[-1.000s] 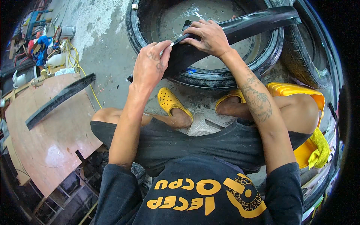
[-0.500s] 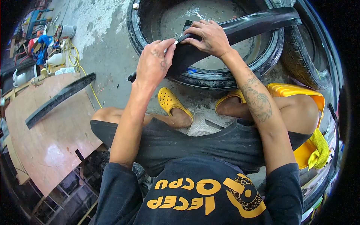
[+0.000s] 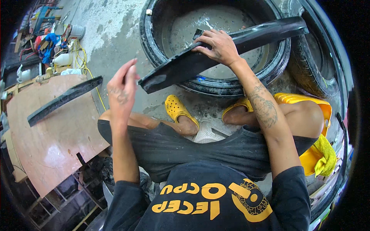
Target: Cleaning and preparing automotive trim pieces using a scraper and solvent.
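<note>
A long black trim piece, glossy along its right part, lies slanted over a big black tyre-like ring. My right hand grips the trim near its middle, fingers over the far edge, beside a small upright tab. The trim's wide left end juts past the ring toward me. Apart from it, to the left, my left hand is raised with its fingers stretched out, slightly smeared by motion. I see nothing in it.
Another tyre leans at the right. A yellow plastic chair holds a yellow cloth. On the left, a second black strip rests on a wooden board; bottles and a yellow cord lie beyond.
My left hand has come off the trim and moved left and toward me. The trim's left end now shows, and my right hand keeps its hold.
</note>
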Available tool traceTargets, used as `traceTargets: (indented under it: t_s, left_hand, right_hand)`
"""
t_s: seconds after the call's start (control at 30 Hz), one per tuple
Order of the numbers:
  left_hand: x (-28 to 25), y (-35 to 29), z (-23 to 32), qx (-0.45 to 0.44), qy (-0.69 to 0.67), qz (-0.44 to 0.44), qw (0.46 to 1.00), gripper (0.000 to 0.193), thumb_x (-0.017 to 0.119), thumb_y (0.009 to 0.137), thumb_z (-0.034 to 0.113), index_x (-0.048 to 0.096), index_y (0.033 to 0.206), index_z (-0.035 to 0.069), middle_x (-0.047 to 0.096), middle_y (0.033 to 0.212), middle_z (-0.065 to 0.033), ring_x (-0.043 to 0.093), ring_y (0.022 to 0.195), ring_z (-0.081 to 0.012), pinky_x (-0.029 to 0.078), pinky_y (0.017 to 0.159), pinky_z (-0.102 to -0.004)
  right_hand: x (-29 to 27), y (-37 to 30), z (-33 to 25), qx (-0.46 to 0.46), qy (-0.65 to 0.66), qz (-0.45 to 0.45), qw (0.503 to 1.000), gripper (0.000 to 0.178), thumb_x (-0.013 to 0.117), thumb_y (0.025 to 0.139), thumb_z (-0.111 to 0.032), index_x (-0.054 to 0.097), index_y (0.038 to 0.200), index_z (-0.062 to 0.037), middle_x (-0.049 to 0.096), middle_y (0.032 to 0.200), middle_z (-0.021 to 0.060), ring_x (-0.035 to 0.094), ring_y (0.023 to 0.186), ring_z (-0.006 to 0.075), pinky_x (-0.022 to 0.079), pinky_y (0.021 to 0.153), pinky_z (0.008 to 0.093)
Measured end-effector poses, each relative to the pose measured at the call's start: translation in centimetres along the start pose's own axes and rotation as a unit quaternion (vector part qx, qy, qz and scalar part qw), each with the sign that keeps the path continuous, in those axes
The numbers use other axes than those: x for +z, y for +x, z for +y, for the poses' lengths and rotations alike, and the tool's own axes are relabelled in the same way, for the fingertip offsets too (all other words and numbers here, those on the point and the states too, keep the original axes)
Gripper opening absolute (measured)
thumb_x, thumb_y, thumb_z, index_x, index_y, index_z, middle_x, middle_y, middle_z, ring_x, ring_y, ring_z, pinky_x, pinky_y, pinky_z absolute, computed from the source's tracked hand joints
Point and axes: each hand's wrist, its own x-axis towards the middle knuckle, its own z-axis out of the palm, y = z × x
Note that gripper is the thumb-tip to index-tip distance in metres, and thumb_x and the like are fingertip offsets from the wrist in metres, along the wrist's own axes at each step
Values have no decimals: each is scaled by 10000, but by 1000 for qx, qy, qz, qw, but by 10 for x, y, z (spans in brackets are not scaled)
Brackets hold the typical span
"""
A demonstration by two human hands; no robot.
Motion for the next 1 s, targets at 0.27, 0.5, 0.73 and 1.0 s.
traceTargets:
  t_s: [0.27, 0.5, 0.73, 1.0]
  left_hand:
    - [-134, -90, -29, -21, -7, 157, 987, 239, 655, 1032, 192, 680, 1226, 54, 618, 781, 17, 467, 627, -16, 322, 524, -174]
    - [-161, -190, -91, -165, -31, 170, 971, 171, 732, 978, 155, 617, 927, 39, 571, 653, 14, 472, 515, -40, 315, 472, -199]
    - [-161, -222, -130, -192, -101, 157, 963, 186, 761, 953, 157, 638, 878, 40, 550, 617, 32, 469, 504, -45, 301, 474, -198]
    - [-170, -175, -107, -150, -162, 288, 932, 213, 705, 968, 78, 617, 1149, 10, 623, 873, -36, 511, 605, -66, 375, 510, -215]
  right_hand:
    - [-9, 27, 52, 18, -34, 30, 999, 327, 677, 935, -463, 760, 1055, -170, 704, 1050, 70, 644, 1057, 292, 481, 856, 448]
    - [-12, 66, 68, 138, -66, -37, 988, 536, 585, 949, -636, 735, 1221, -198, 691, 1195, 104, 627, 1177, 322, 461, 985, 542]
    - [-46, 50, 15, 50, 48, 102, 992, 483, 688, 945, -524, 741, 1113, -74, 698, 1060, 124, 662, 936, 271, 546, 854, 389]
    - [-39, 15, 4, 282, 184, -409, 848, 567, 677, 935, -585, 751, 1094, -46, 714, 900, 53, 682, 782, 159, 590, 669, 309]
